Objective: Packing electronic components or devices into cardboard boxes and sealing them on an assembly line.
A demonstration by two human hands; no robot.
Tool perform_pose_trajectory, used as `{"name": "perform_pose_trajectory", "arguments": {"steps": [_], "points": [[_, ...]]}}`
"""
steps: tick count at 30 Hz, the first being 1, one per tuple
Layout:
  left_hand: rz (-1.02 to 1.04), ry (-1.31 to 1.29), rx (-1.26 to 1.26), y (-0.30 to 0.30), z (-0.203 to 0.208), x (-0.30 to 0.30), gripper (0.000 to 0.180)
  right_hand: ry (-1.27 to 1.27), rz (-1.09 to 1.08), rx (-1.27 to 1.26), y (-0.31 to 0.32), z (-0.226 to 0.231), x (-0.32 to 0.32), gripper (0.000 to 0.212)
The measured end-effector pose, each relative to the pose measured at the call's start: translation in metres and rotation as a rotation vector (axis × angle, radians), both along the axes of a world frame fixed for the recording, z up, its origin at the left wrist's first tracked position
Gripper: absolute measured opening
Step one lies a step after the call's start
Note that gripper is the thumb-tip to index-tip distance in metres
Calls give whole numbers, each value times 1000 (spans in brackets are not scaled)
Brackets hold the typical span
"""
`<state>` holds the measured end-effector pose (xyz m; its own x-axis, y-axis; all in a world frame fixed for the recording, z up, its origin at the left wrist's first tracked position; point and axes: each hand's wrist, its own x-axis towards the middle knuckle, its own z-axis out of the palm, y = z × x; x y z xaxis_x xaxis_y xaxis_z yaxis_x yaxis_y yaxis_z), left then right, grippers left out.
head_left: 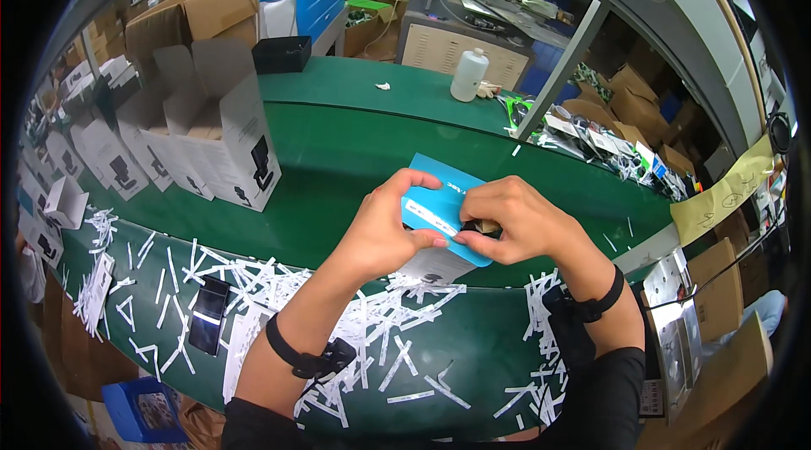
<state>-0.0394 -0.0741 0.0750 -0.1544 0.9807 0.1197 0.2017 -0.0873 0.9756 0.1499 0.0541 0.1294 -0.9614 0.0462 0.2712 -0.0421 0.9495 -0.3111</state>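
Observation:
In front of me is a carton box (448, 170) with a blue top and a pale printed side, tilted over the green bench. My left hand (378, 226) grips its left side, fingers over the blue face and thumb along the near edge. A white label strip (429, 218) lies across the blue face between my hands. My right hand (519, 218) is closed at the box's right side, its thumb tip against the strip's right end. Something dark and tan shows between its thumb and fingers; I cannot tell what it is.
Many white paper strips (363, 323) litter the near bench. A dark phone (209, 315) lies among them at left. Open printed cartons (224, 142) stand in a row at left. A white plastic bottle (469, 75) stands behind the box. A metal post (564, 70) rises at right.

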Motion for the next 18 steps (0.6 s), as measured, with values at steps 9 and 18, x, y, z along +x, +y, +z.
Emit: {"name": "perform_pose_trajectory", "arguments": {"steps": [9,18], "points": [[-6,38,47,9,1,3,61,109,153,-269,-33,7,19,17],[82,333,36,18,16,9,60,423,-511,18,-39,-38,51,78]]}}
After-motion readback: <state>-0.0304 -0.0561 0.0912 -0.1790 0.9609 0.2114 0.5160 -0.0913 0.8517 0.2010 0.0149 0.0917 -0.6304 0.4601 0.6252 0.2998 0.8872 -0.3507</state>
